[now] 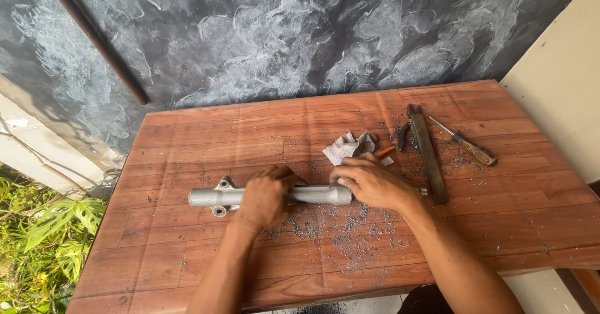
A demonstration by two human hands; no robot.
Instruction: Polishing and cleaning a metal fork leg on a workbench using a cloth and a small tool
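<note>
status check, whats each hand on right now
Left hand grips grey metal tube mid-length. Right hand clamps its right end. Metal shavings litter wooden table.

One wooden table (187, 251). One grey metal tube (312, 194) with lugs at left end, lying across table centre. Two hands: left hand (265, 196) and right hand (370, 183), both on tube. One crumpled rag (349, 146), far of centre. One pair of pliers (407, 126), one flat bar (429, 158), one screwdriver (469, 144), all at right. Metal filings (337, 226) scattered near tube, uncounted.
</note>
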